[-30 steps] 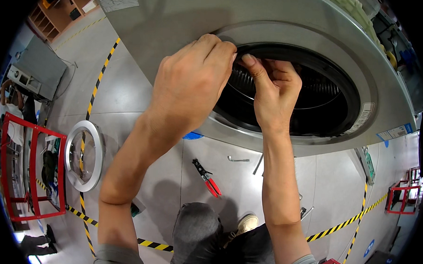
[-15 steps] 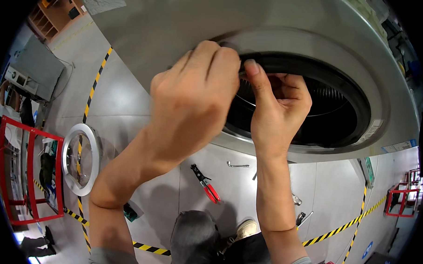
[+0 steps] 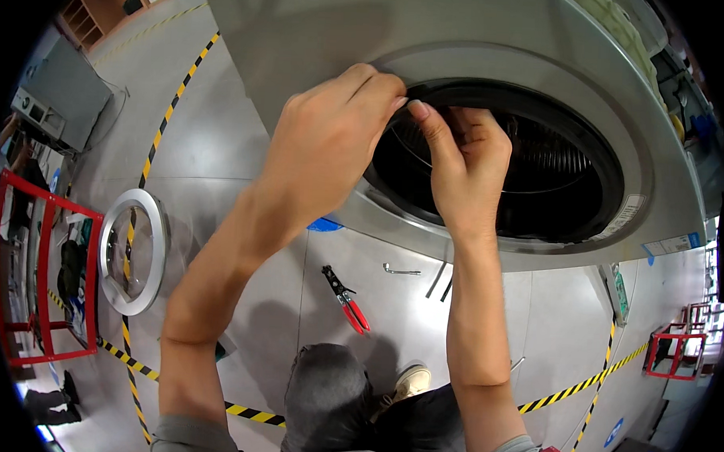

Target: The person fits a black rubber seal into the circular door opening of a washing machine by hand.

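Note:
A grey washing machine [image 3: 305, 33] fills the upper part of the head view, its round door opening lined by a black rubber door gasket [image 3: 502, 94]. The ribbed metal drum [image 3: 548, 157] shows inside. At the upper left of the opening, my left hand [image 3: 325, 137] is closed, its fingertips pinching the gasket's edge. Close beside it, my right hand [image 3: 469, 166] grips the same edge, thumb outside and bent fingers reaching into the opening. The two thumbs are almost touching. Part of the gasket under the fingers is hidden.
On the floor below lie red-handled pliers [image 3: 345, 299] and a small angled wrench [image 3: 401, 270]. A detached round door [image 3: 106, 249] stands at the left, near a red metal frame [image 3: 45, 275]. Black-and-yellow tape [image 3: 162, 139] marks the floor.
My left hand has rolled over and come down slightly, so its thumb now shows at the gasket. My right hand has shifted a little left. The whole view has moved slightly.

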Available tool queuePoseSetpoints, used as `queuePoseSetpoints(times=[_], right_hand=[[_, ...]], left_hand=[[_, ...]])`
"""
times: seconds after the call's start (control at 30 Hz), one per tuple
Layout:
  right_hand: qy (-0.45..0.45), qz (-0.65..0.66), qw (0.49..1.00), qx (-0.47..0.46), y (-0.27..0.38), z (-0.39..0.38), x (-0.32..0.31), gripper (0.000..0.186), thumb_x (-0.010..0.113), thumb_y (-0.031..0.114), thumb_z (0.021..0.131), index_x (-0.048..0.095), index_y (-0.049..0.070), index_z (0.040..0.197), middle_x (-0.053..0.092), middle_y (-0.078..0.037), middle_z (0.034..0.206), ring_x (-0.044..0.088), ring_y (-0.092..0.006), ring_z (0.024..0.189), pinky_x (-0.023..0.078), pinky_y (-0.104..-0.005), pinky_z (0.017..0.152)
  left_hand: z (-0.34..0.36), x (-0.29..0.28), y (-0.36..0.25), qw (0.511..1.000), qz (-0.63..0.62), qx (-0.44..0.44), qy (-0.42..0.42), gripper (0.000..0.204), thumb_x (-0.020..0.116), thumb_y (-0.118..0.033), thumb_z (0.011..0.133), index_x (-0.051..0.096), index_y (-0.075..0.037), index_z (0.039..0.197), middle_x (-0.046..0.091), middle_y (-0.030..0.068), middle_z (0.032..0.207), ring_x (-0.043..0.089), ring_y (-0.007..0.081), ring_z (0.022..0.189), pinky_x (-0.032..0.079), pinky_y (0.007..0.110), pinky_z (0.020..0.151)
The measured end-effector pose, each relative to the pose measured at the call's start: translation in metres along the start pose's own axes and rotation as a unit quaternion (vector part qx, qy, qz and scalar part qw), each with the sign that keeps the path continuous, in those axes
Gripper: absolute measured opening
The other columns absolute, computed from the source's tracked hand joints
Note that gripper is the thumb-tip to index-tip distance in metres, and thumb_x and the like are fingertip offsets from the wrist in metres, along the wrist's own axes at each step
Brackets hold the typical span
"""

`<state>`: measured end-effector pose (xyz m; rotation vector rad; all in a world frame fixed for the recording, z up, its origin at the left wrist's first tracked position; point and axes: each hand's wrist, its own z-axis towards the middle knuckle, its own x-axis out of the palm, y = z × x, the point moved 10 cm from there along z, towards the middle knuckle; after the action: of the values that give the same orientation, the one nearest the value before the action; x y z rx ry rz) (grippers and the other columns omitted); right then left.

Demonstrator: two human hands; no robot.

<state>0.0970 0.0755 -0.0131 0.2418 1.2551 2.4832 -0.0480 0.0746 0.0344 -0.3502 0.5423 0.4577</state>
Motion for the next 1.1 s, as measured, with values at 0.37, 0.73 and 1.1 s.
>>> queuePoseSetpoints(times=[0.37,0.73,1.1], right_hand=[[-0.017,-0.105,0.994,0.006,0.008,0.0,0.001,0.012,0.079,0.006,0.087,0.074,-0.006,0.088,0.07,-0.01,0.072,0.059,-0.0109,0.061,0.045,-0.0253,0.056],[0.006,-0.061,0.998,0.013,-0.014,0.003,0.004,0.03,0.078,0.02,0.092,0.07,-0.005,0.078,0.061,-0.004,0.057,0.047,-0.0072,0.05,0.034,-0.0244,0.047],[0.045,-0.139,0.989,-0.008,-0.016,-0.008,0.019,0.026,0.078,0.016,0.09,0.069,-0.006,0.082,0.064,-0.012,0.06,0.056,-0.0153,0.05,0.043,-0.0293,0.05]], left_hand=[[-0.001,0.0,0.002,0.998,0.037,-0.038,-0.036,0.014,0.071,-0.002,0.083,0.059,-0.004,0.091,0.062,0.009,0.082,0.063,0.0298,0.069,0.051,0.038,0.06],[-0.026,-0.001,0.015,0.995,0.004,-0.065,-0.076,0.006,0.068,-0.003,0.091,0.066,0.0,0.096,0.066,0.0131,0.085,0.064,0.0306,0.071,0.051,0.037,0.063],[-0.03,0.009,0.023,0.995,0.024,-0.07,-0.07,0.009,0.07,-0.006,0.09,0.063,-0.003,0.096,0.066,0.0098,0.086,0.065,0.0304,0.07,0.052,0.039,0.062]])
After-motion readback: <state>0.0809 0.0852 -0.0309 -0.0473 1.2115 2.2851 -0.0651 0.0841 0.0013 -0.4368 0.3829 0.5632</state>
